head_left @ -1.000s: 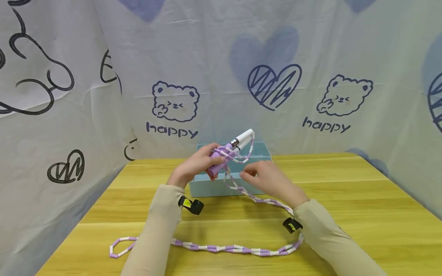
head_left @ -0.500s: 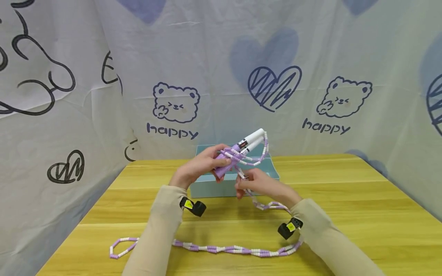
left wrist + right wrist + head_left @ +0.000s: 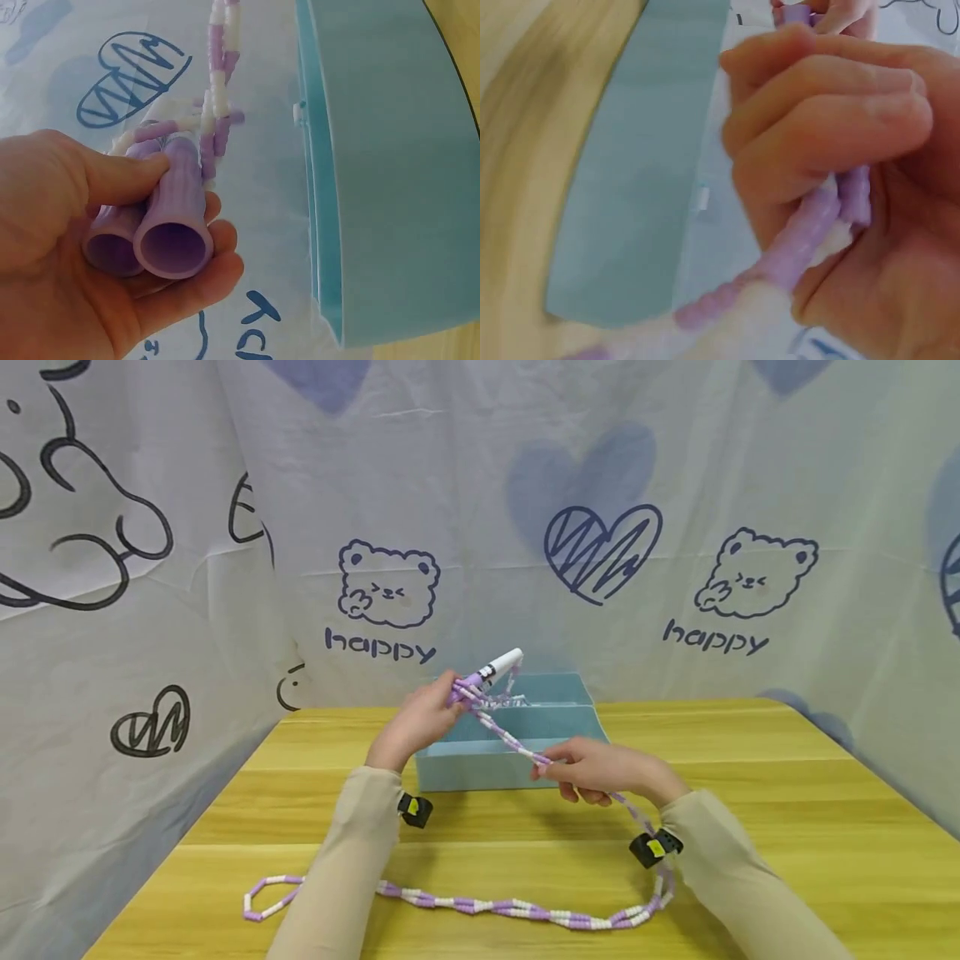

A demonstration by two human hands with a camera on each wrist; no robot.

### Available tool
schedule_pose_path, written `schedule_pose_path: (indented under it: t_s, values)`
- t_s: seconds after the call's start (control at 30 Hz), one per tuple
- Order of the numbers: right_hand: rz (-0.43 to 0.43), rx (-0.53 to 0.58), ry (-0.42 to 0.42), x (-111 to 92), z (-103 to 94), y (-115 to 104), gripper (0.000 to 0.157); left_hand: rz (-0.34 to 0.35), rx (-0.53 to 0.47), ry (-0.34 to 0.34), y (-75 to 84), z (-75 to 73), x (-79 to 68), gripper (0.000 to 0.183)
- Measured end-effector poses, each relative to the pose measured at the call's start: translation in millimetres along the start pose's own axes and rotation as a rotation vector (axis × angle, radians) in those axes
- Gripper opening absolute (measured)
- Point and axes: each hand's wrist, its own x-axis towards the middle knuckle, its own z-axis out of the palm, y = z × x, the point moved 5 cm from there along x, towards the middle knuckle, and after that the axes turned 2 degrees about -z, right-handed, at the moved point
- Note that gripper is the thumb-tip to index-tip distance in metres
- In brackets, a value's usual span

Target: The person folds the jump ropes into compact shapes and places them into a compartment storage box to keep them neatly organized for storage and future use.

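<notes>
My left hand [image 3: 416,722] grips two jump rope handles, purple [image 3: 176,202] at one end and white [image 3: 504,665] at the other. Some beaded rope is looped around the handles. From them, a doubled stretch of purple and white beaded rope [image 3: 498,732] runs down to my right hand [image 3: 607,770], whose curled fingers hold it. In the right wrist view the rope [image 3: 787,247] passes through those fingers and out below. The rest of the rope [image 3: 517,910] lies along the table's near side, ending in a loop at the left; my left sleeve hides part of it.
A light blue open box [image 3: 487,772] stands behind my hands near the table's back edge. The wooden table [image 3: 750,827] extends to both sides. A printed curtain [image 3: 480,510] hangs behind and at the sides.
My right hand has taken hold of the rope and drawn it down to the right, pulling it straighter. My left hand with the handles has shifted left since half a second ago.
</notes>
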Motion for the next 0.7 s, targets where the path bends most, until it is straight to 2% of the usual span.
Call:
schedule_pose_path:
  t_s: [0.1,0.2,0.33,0.4,0.47,0.57,0.7]
  values:
    - [0.03,-0.055,-0.02,-7.6,0.7,-9.0,0.034,0.026,0.061,0.035,4.8,0.5,0.8,0.02]
    - [0.011,-0.112,-0.037,-10.4,3.0,-22.7,0.037,0.048,0.1,0.045,13.7,2.3,-0.3,0.015]
    - [-0.12,-0.133,-0.059,-8.7,9.1,-43.2,0.032,0.066,0.145,0.029,26.0,9.0,-3.5,0.013]
    - [-0.193,-0.09,-0.049,-9.8,8.4,-50.9,0.028,0.089,0.167,-0.003,31.9,15.7,-3.4,0.011]
    - [-0.249,-0.031,-0.014,-12.2,3.8,-55.4,0.025,0.127,0.185,-0.055,36.1,24.6,-2.3,0.01]
    - [-0.299,0.023,0.083,-16.1,-7.7,-57.9,0.022,0.197,0.201,-0.154,43.3,37.1,-2.3,0.01]
    - [-0.323,-0.026,0.26,-18.6,-24.2,-54.3,0.019,0.26,0.224,-0.216,49.6,47.2,-3.3,0.013]
